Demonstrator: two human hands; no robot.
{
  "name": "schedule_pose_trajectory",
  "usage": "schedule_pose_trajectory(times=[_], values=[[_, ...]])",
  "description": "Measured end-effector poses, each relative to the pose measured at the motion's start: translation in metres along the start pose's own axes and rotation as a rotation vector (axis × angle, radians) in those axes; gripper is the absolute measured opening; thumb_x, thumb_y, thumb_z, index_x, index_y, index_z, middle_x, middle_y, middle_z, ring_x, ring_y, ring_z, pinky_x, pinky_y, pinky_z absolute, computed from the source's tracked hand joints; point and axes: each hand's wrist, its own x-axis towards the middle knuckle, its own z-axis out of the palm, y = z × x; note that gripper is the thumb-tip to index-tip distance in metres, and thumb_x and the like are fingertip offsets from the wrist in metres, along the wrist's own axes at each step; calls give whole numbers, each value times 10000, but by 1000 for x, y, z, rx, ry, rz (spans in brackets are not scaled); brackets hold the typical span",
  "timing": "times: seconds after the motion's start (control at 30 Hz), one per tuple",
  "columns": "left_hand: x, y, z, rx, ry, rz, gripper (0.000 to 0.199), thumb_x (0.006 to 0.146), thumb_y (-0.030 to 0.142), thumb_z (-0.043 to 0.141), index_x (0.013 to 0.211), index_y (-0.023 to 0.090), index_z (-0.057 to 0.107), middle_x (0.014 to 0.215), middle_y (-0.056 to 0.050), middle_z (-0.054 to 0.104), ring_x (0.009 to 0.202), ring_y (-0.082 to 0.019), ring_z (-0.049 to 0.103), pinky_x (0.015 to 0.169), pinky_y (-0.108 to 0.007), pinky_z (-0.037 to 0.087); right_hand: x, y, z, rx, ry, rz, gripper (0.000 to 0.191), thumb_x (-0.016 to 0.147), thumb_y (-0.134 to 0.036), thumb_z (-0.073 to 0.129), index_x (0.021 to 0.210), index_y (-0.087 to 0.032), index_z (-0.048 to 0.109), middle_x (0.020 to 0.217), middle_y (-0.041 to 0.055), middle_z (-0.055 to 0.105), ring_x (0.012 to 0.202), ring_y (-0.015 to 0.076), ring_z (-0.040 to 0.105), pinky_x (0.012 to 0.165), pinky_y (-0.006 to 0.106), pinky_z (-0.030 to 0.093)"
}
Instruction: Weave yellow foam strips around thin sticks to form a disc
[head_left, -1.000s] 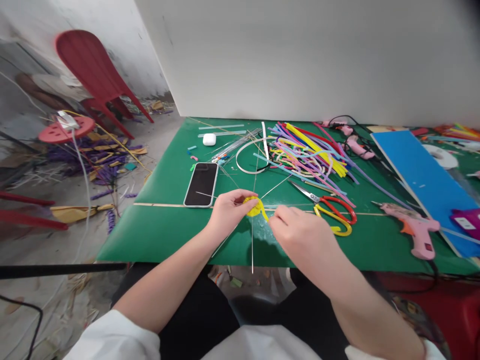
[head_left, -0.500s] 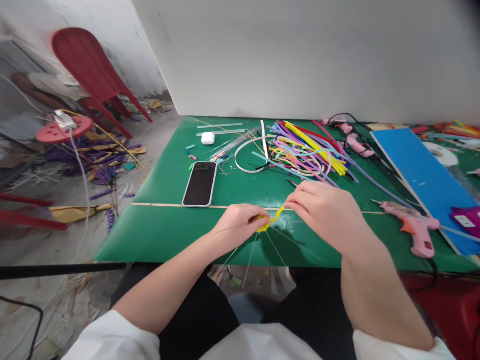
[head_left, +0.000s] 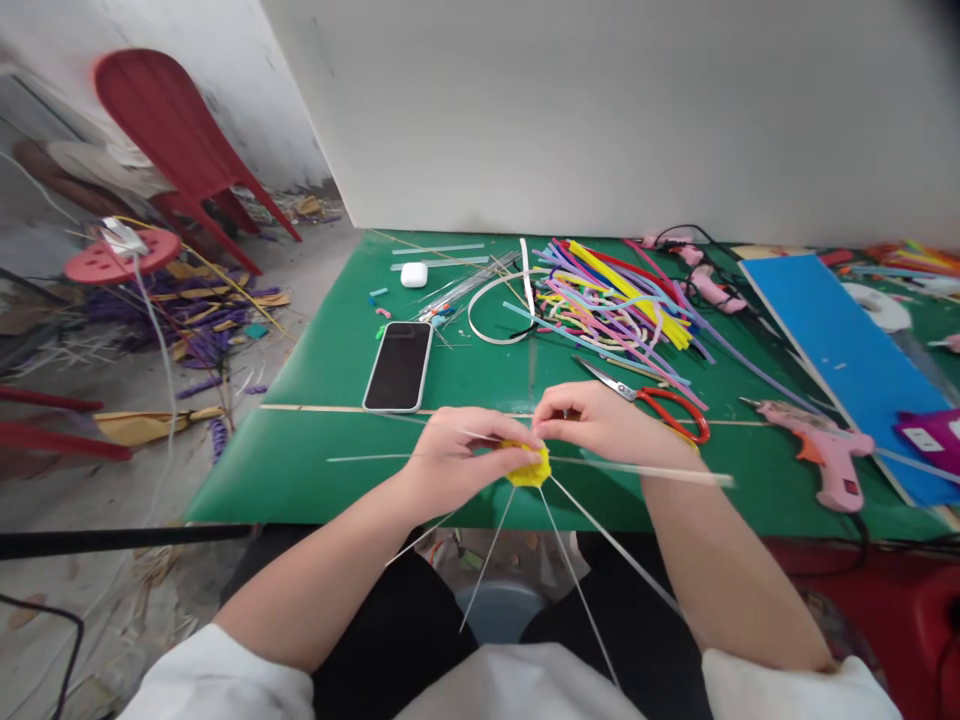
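A small yellow disc [head_left: 534, 472] of wound pipe cleaner, with several thin pale rods fanning out from it, is held above the table's front edge. My left hand [head_left: 457, 455] grips its left side, thumb on top, its other fingers partly hidden. At the disc's far edge, my right hand [head_left: 581, 418] is closed in a pinch on the yellow pipe cleaner; the strand itself is mostly hidden by the fingers. Red-handled scissors [head_left: 675, 412] lie just beyond my right wrist, blades pointing away to the left.
On the green table [head_left: 315, 470] lie a phone [head_left: 398, 367], a white earbud case [head_left: 414, 274], and a pile of coloured pipe cleaners [head_left: 600, 300]. Rightward are a pink glue gun [head_left: 825, 450] and a blue board [head_left: 847, 370]. A red chair [head_left: 161, 120] stands at left.
My right hand has moved left and down to the disc, shortening the stretched yellow strand. The disc is turned flatter, its rods spread to both sides, and the scissors are uncovered.
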Motion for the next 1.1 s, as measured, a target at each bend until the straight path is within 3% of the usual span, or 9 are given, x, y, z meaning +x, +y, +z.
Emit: schedule_pose_trajectory(times=[0.13,0.23,0.37,0.57,0.67,0.8,1.1], values=[[4,1,-7,-35,283,-80,100,638,217,723,701,149,685,687,-32,702,569,-128,643,534,-209,549,-3,0,3,75,121,17,195,774,-330,564,697,-155,604,670,-3,553,605,102,479,545,224,368],[8,-3,-11,-47,369,-136,150,624,252,735,712,142,682,693,-36,697,575,-129,639,541,-218,550,-9,-1,0,64,199,27,174,772,-303,562,688,-155,596,676,1,552,608,104,478,536,224,365],[13,-10,-14,-65,350,-197,190,635,283,726,741,133,675,691,-36,686,578,-117,624,543,-214,533,-12,-2,0,33,205,68,195,783,-323,547,709,-161,626,699,11,590,614,109,506,527,224,382],[14,-11,-8,-19,329,-215,234,637,299,720,804,144,671,697,-18,674,603,-109,622,571,-202,521,-5,-7,20,237,215,59,332,764,-345,595,1080,-245,588,963,26,643,800,138,597,638,245,474],[13,-11,-6,34,304,-225,274,668,326,695,882,155,673,727,-20,682,630,-120,631,578,-207,520,2,-7,35,366,361,53,269,735,-345,629,971,-217,625,880,21,663,722,128,608,578,224,472],[11,-15,-7,45,250,-241,287,697,358,667,891,148,680,784,-41,693,666,-141,639,606,-231,525,7,-5,47,373,517,80,214,712,-351,648,859,-196,666,807,28,675,649,128,602,536,227,458],[10,-22,-2,151,336,-211,224,700,357,656,778,148,673,715,-20,671,574,-109,595,533,-200,490,9,-5,49,411,575,144,181,662,-364,687,732,-200,658,666,1,648,536,111,557,492,227,432]])
